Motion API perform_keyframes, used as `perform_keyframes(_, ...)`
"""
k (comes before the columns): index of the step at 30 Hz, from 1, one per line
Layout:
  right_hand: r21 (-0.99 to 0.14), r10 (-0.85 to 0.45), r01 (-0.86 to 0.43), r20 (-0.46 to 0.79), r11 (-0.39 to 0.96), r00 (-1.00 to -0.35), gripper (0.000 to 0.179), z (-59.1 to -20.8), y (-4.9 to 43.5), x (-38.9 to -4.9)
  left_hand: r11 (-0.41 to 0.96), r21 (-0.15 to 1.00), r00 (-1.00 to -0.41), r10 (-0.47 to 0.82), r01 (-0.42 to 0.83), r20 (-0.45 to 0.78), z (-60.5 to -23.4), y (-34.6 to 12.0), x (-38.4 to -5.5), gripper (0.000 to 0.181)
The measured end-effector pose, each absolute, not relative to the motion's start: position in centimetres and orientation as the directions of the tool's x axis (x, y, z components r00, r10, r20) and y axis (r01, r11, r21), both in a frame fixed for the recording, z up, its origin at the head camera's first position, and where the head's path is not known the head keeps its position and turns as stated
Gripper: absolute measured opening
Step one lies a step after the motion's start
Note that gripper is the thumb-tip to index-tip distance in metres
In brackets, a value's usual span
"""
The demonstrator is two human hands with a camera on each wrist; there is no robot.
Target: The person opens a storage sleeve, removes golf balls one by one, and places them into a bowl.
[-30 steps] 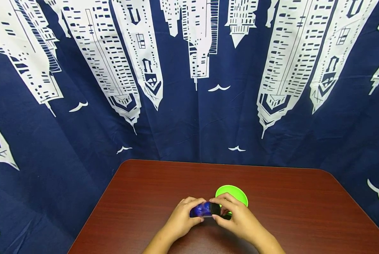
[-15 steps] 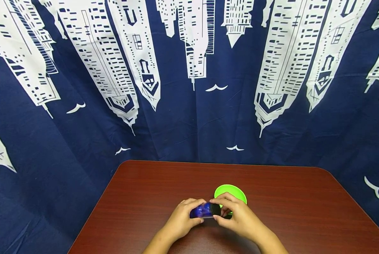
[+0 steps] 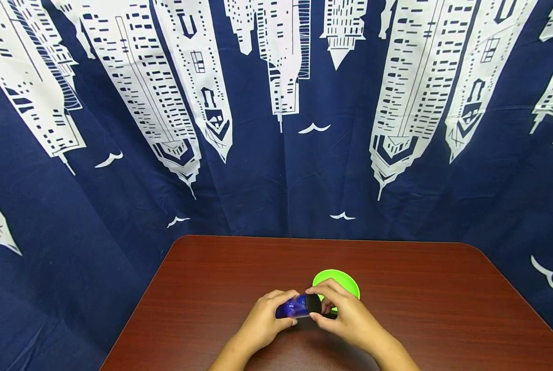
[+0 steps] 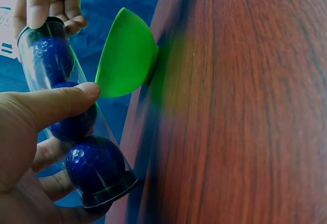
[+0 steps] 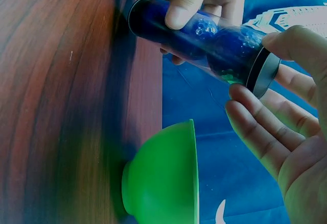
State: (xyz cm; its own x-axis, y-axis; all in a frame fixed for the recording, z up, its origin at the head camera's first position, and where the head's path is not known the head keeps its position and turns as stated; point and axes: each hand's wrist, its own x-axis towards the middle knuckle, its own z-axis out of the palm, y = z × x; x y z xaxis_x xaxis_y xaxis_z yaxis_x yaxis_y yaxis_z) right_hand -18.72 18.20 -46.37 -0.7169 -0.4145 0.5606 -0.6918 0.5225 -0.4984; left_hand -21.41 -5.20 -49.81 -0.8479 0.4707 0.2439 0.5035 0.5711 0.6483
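A clear tube (image 3: 295, 307) with black ends lies on its side between my hands, above the table. Inside it are three dark blue dimpled balls (image 4: 94, 165) that look like golf balls, lined up in a row. My left hand (image 3: 261, 320) grips the tube round its body, thumb across the near side in the left wrist view. With thumb and fingertips, my right hand (image 3: 350, 320) pinches the black cap (image 5: 263, 73) at the tube's right end. The cap sits on the tube. Just behind my right hand stands a bright green bowl (image 3: 346, 281), partly hidden by its fingers.
The brown wooden table (image 3: 239, 263) has rounded far corners. Beyond its far edge hangs a dark blue cloth (image 3: 257, 196) printed with white buildings and birds. In the right wrist view the green bowl (image 5: 163, 178) rests on the table below the tube.
The whole head view has drifted slightly left. Both hands keep nearly the same hold on the tube and its cap, and the bowl stays put.
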Motion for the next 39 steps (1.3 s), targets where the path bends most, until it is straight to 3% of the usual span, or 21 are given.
perform_keyframes(16,-0.471,-0.381,-0.715,0.622,0.516,-0.684,0.046,-47.1,17.5,-18.9,0.566,0.653,-0.853,0.448,0.503,0.269,-49.8,-5.5,-21.5,0.056)
perform_keyframes(31,-0.600,-0.383,-0.655,0.532,0.460,-0.755,0.045,-46.6,18.4,-18.9,0.534,0.682,-0.845,0.474,0.500,0.248,-49.7,-5.2,-21.5,0.057)
perform_keyframes(39,-0.630,-0.385,-0.679,0.560,0.378,-0.734,0.041,-46.1,18.6,-18.8,0.506,0.704,-0.847,0.460,0.497,0.267,-49.8,-5.2,-21.7,0.054)
